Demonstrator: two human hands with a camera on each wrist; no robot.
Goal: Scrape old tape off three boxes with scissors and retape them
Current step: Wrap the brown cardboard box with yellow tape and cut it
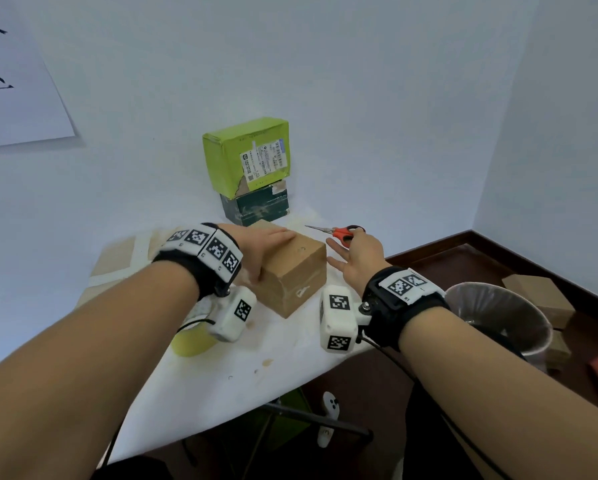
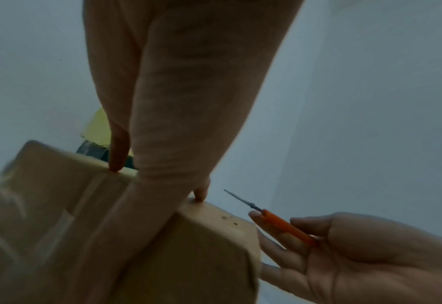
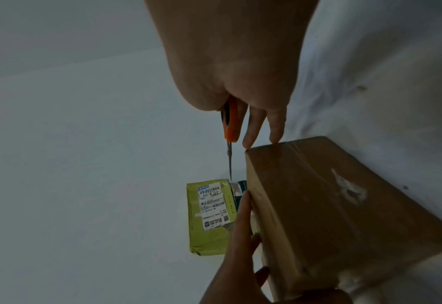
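Brown box (image 1: pixel 292 268) on white table (image 1: pixel 221 375), left hand (image 1: pixel 256 247) laid flat over its top, fingers straight; right hand (image 1: pixel 356 258) beside box, scissors (image 1: pixel 339 232) gripped, remaining fingers extended; green box (image 1: pixel 245 154) stacked behind it

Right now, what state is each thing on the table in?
Brown box: closed, taped, steadied by left hand.
Scissors: blades closed, held in right hand.
Green box: closed, corner torn, stacked on dark green box.
Tape roll: lying flat.
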